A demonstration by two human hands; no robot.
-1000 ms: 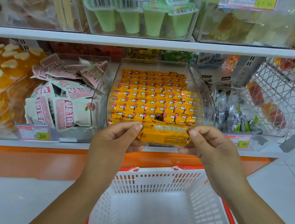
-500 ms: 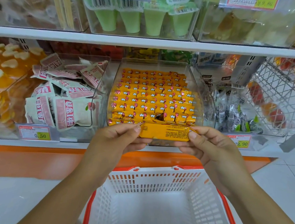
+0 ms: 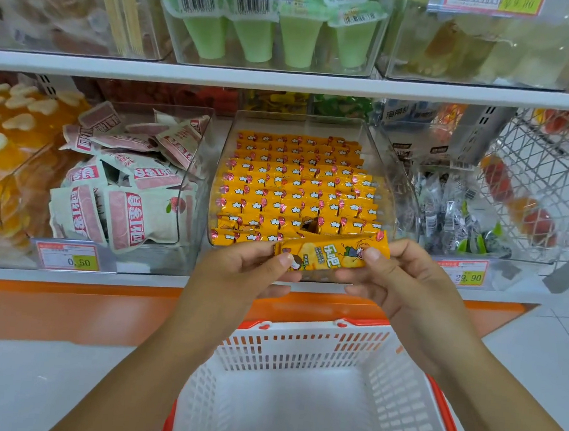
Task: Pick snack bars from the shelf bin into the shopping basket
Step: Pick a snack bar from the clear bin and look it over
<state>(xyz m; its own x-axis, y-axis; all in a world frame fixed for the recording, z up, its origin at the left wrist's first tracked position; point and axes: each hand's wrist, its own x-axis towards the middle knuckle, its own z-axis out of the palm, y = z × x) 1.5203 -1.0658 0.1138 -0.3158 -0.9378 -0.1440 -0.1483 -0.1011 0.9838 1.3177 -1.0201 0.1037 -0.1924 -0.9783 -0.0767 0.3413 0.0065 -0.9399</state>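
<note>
The white basket [image 3: 302, 351] sits nearest, its far rim just below the hands. Above that rim the left hand [image 3: 236, 273] pinches one end of a yellow snack bar [image 3: 331, 253] and the right hand [image 3: 407, 284] pinches the other, holding it level in front of the bin's front edge. Best to free one hand, then lower the bar past the rim before letting go. Behind, the clear bin [image 3: 395, 177] holds rows of more bars.

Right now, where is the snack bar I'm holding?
Head view, centre: the bar is pinched at its ends by the left hand and right hand, just in front of the bin, with the basket below.
</note>
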